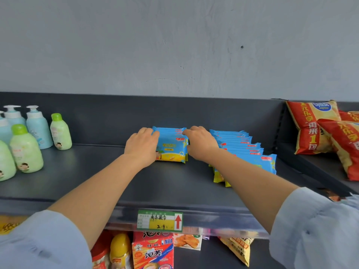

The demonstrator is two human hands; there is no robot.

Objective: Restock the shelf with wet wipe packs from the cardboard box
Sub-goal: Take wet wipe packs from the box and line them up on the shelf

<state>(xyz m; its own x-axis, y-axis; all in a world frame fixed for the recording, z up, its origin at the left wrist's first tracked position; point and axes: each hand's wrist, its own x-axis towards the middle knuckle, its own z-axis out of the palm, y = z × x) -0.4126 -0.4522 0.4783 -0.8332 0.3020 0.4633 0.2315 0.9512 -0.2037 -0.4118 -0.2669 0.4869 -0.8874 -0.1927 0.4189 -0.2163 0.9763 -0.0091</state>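
fingers (pixel 155 133) round glossy wipe packs (pixel 172 150)

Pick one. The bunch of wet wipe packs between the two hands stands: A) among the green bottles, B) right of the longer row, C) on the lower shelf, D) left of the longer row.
D: the left hand and right hand hold the bunch, the longer row to its right.

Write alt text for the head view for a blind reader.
The left hand and right hand grip a bundle of blue wipe packs standing on a dark shelf. A longer row of packs stands right of it, bottles at left.
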